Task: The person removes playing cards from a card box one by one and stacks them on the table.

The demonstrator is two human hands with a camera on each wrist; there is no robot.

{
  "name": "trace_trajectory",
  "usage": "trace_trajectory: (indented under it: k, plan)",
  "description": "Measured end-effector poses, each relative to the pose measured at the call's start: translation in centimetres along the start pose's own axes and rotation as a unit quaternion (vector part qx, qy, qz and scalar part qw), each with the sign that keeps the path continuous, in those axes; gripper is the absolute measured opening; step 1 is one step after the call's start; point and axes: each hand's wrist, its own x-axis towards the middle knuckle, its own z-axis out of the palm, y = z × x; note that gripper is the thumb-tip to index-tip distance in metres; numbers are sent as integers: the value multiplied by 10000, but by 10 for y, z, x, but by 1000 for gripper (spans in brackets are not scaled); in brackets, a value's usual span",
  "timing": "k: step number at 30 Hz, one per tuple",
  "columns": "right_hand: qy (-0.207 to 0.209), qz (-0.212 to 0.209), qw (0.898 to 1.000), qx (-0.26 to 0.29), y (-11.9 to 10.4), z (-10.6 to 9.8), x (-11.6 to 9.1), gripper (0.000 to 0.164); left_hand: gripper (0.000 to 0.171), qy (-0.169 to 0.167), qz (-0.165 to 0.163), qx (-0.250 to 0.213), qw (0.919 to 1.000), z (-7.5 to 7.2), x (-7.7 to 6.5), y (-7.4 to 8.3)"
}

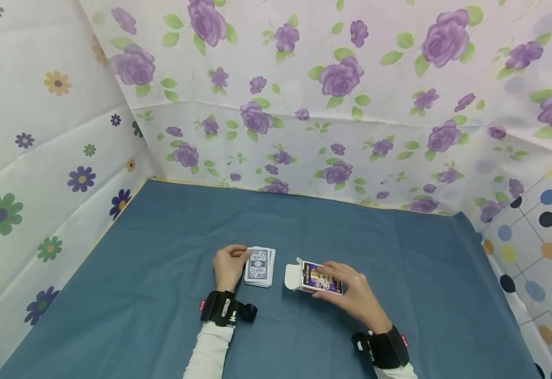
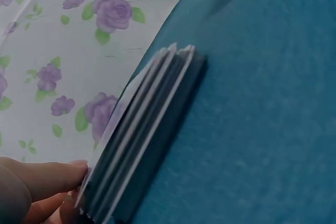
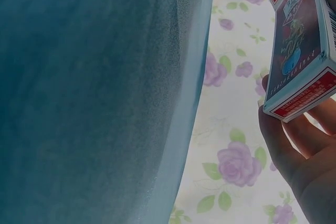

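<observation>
A loose stack of playing cards with blue-patterned backs is by my left hand. The thumb and fingertips pinch the stack's left edge; in the left wrist view the cards show side-on, fanned slightly apart. To the right, my right hand grips a card box between thumb and fingers. Its white end flap hangs open on the side facing the stack. The box's closed end, red and white, shows in the right wrist view. What is inside the box cannot be seen.
Both hands work over a table covered in a blue cloth. Flower-printed white sheets rise behind it and at the left. A dotted sheet stands at the right. Black straps with small cameras circle both wrists.
</observation>
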Motion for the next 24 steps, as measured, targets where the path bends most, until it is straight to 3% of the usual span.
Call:
trace_trajectory:
  k: [12,16,18,20,22,24]
  plan:
    - [-18,74,10000,0,1,0,0,51,15,14,374,144,9992,0,0,-2]
    - [-17,86,10000,-2,1,0,0,52,18,-163,458,230,9986,-2,-4,6]
    - [-18,101,9999,9,1,0,0,52,18,-612,490,94,9969,-3,-9,18]
    - [-15,106,9999,17,1,0,0,52,16,-1342,540,2,9895,-2,-14,32]
    - [6,70,10000,19,1,0,0,52,15,-2202,639,-48,9733,2,-21,45]
    - [46,10,10000,-1,1,0,0,52,14,-2840,825,115,9552,8,-29,56]
